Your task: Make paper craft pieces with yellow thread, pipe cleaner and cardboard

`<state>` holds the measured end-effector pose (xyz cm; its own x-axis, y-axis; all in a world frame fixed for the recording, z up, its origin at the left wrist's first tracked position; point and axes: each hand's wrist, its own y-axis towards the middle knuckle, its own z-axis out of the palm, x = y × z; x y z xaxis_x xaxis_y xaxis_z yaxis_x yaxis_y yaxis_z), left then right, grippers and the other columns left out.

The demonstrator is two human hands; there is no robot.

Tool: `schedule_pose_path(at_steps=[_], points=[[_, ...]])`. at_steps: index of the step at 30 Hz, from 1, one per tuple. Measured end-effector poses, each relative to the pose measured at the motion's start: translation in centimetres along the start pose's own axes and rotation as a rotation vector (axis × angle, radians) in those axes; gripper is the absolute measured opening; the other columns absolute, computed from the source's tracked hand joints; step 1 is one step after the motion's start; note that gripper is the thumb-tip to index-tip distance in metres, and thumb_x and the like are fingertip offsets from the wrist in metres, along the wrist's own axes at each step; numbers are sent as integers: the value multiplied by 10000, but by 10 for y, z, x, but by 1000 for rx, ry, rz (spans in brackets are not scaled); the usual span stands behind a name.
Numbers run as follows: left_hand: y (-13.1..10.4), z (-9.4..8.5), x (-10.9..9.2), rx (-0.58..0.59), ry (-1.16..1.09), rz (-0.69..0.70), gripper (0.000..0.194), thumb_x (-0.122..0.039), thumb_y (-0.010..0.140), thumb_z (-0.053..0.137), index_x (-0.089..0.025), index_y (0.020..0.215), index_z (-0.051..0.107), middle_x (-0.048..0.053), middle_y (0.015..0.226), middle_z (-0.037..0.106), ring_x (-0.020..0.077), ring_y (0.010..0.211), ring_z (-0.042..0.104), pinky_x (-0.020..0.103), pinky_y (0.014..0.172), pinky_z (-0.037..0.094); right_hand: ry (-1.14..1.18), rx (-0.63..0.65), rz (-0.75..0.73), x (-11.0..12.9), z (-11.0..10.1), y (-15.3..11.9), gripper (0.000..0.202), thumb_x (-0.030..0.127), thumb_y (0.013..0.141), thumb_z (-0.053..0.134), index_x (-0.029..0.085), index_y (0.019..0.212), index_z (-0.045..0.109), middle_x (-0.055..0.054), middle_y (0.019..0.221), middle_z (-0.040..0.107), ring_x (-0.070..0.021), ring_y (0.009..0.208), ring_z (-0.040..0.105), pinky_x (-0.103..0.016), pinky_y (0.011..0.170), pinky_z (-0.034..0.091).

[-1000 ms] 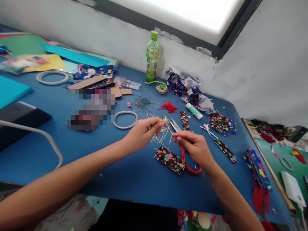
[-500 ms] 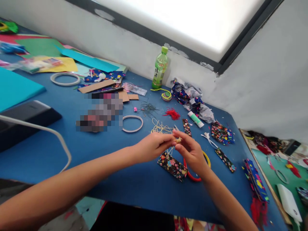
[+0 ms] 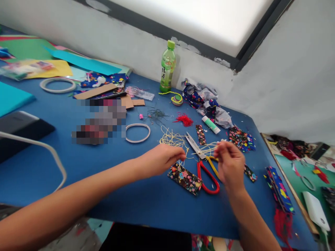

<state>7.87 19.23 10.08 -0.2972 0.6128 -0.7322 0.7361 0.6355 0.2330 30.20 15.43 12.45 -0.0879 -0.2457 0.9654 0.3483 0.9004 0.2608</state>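
My left hand (image 3: 163, 159) is closed in a pinch over the table, with pale yellow thread hanging at its fingertips. To the right, my right hand (image 3: 230, 162) pinches strands of the same yellow thread (image 3: 208, 149), which stretch toward the scissors. Between the hands lie scissors (image 3: 200, 153) with one red and one yellow handle, blades partly apart. A tangle of yellow thread (image 3: 171, 137) rests behind my left hand. Just below its fingertips is a dark floral fabric strip (image 3: 185, 178).
Behind stand a green bottle (image 3: 168, 66) and crumpled fabric (image 3: 201, 97). A glue tube (image 3: 210, 124), red threads (image 3: 184, 119) and a white ring (image 3: 138, 133) lie nearer. Further left are coloured paper (image 3: 83, 62) and a black device (image 3: 23, 130).
My hands have moved apart, the right one going right with yellow strands. The scissors between them now show fully. The view has shifted slightly.
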Motion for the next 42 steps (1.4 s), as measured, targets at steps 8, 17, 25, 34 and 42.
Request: schedule_pose_path(at_steps=[8,17,25,34,42], points=[[3,4,18,-252,-27,12,273,-166,934,350,-133,1032,603,58,862,673,122,742,613,256,707,496,-82,153,75,2,-15,12,187,387,705,746,221,788,725,22,630,665,-92,534,574,-213,521,476],[0,12,4,-15,-88,-11,224,-234,921,462,-145,859,658,-9,626,647,93,564,580,186,559,431,-523,658,-141,-7,16,-26,145,304,862,595,211,839,703,-7,772,719,-132,685,634,-240,637,462],[-1,9,8,-170,197,79,258,-274,940,456,-143,860,664,27,713,698,117,609,617,207,581,436,-646,652,-160,2,10,-20,152,247,864,556,178,782,665,1,718,680,-118,656,593,-225,637,428],[3,-5,30,-400,433,3,271,-270,939,450,-136,841,665,43,706,697,138,610,632,228,575,450,-681,505,-61,6,0,-10,228,293,865,526,166,708,633,30,564,544,-100,530,483,-221,518,365],[6,-14,40,-356,411,-88,255,-294,923,487,-146,901,694,61,819,695,157,725,636,254,671,476,-392,126,-124,2,-11,2,215,344,869,572,235,1009,694,-12,811,680,-126,646,578,-244,577,468]])
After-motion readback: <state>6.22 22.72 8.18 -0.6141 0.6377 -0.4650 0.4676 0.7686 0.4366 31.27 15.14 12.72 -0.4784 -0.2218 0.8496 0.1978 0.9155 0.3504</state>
